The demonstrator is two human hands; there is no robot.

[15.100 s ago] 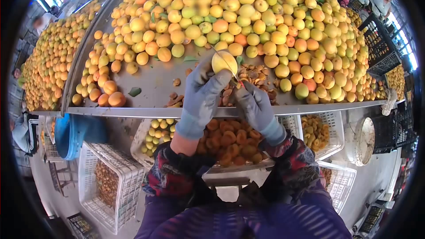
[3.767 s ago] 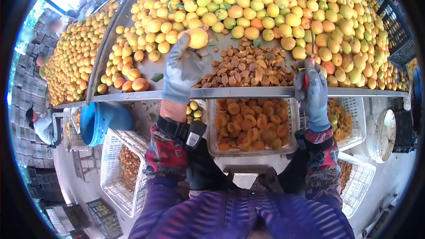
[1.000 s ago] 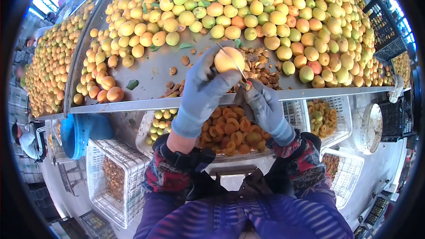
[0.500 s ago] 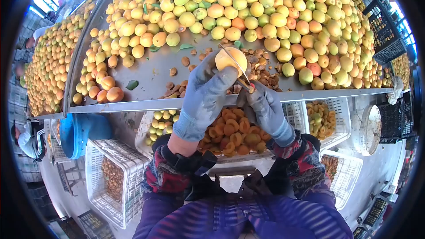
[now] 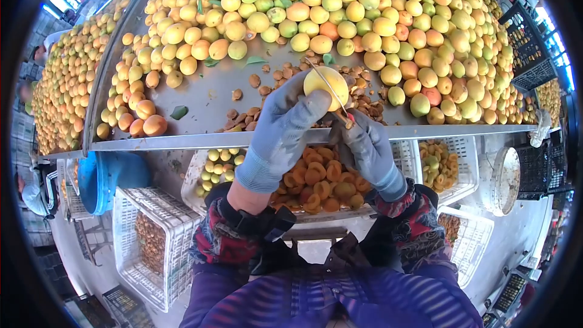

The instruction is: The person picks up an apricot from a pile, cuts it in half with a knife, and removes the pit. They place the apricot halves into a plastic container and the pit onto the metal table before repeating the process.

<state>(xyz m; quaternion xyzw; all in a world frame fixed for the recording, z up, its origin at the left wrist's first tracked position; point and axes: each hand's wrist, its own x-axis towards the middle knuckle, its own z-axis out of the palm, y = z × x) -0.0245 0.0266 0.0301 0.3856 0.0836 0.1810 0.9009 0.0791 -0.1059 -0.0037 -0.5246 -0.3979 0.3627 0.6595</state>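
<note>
Between the thumb and fingers of my gloved left hand [image 5: 285, 115] is a yellow apricot [image 5: 328, 87], raised over the table's front edge. My gloved right hand [image 5: 369, 149] is wrapped round the handle of a thin-bladed knife [image 5: 327, 84], whose narrow blade lies slanting across the fruit. Behind the hands, brown apricot pits [image 5: 361, 100] are scattered on the metal table [image 5: 206, 94]. Below them sits a crate full of halved orange apricots [image 5: 316, 179], partly covered by my forearms.
A large heap of whole apricots [image 5: 340, 6] covers the table's far side. White crates [image 5: 152, 249] stand on the floor left and right, one with pits inside. A blue barrel [image 5: 112, 182] is at left, a white bucket [image 5: 503, 179] at right. Black crates [image 5: 527, 45] stack at far right.
The apricot has turned a little and shifted slightly right and down with the knife against it. The whole view has moved slightly; both hands keep their grips.
</note>
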